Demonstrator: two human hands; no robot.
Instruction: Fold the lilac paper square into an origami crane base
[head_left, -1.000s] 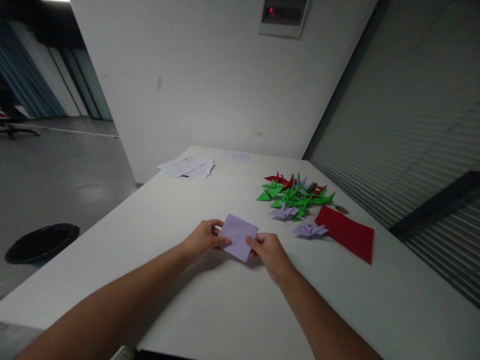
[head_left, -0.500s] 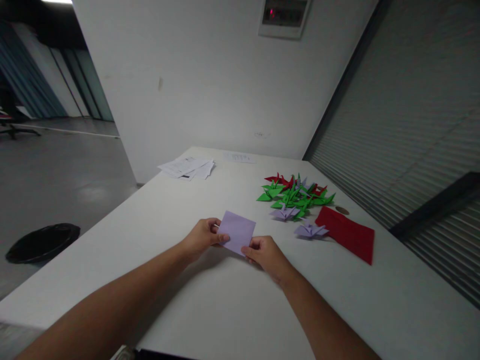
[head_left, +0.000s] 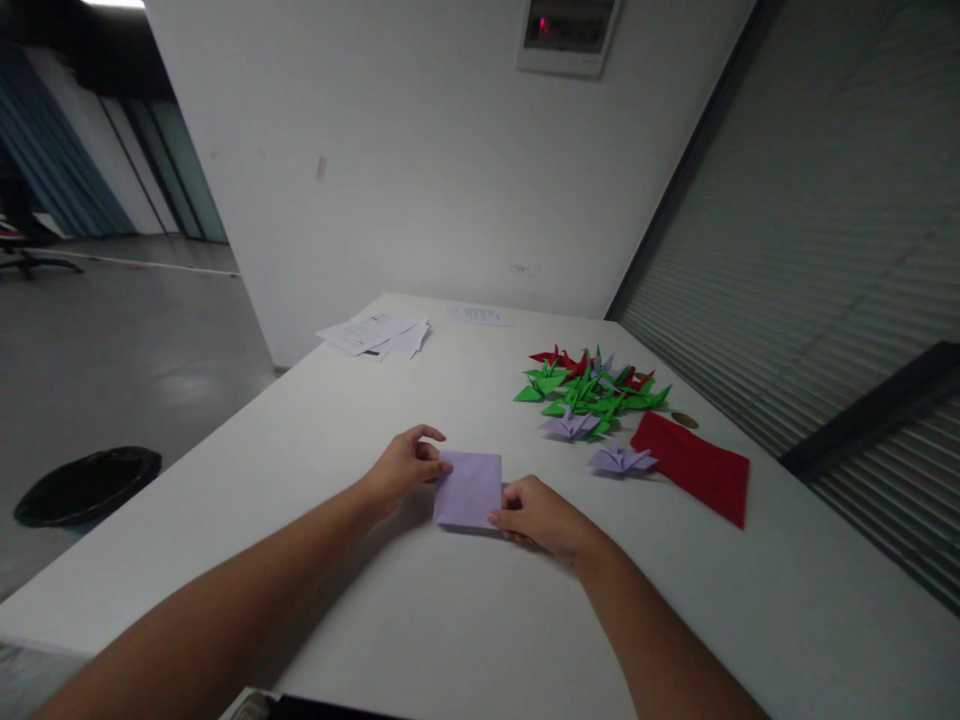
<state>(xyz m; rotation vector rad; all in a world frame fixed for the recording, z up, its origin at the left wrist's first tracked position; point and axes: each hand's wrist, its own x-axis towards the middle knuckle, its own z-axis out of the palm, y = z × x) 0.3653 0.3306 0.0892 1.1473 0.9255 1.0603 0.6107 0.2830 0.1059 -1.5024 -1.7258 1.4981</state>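
Note:
A lilac square of paper (head_left: 469, 488) lies flat on the white table (head_left: 420, 610) in front of me. My left hand (head_left: 403, 468) pinches its upper left corner, thumb and fingers on the edge. My right hand (head_left: 538, 518) holds the paper's lower right corner down on the table. Both forearms reach in from the bottom of the head view.
Behind the paper lies a heap of folded green, red and lilac paper cranes (head_left: 589, 392), with two lilac cranes (head_left: 619, 459) nearer. A stack of red paper (head_left: 694, 465) lies to the right. White printed sheets (head_left: 375, 334) sit at the far left. A black bin (head_left: 86, 484) stands on the floor.
The lilac paper was held tilted above the table; now it has been turned and laid flat. My right hand slid to its lower right corner, my left stayed at the left edge.

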